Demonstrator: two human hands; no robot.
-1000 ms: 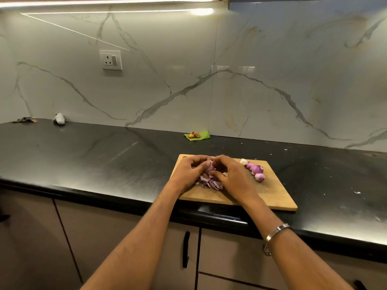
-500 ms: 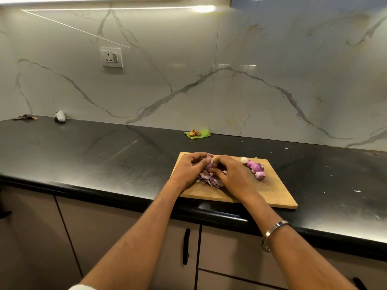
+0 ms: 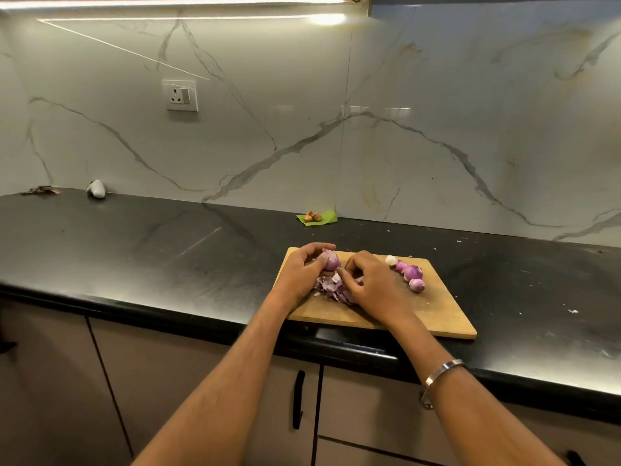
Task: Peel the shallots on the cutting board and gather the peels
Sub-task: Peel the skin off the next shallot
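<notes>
the left hand grips a purple shallot over the far left part of the cutting board, thumb and fingers curled round it. the right hand sits just beside it with fingers curled, seemingly pinching at skin near the bulb's base, though what it holds cannot be told for sure. a pile of peels lies on the board beneath both hands, and four more shallots rest toward the board's far right. the bulb looks small, light and firm, likely slick once bared; its skin is thin, papery and tears easily, so it is best caught at a loose edge near the tip or root.
</notes>
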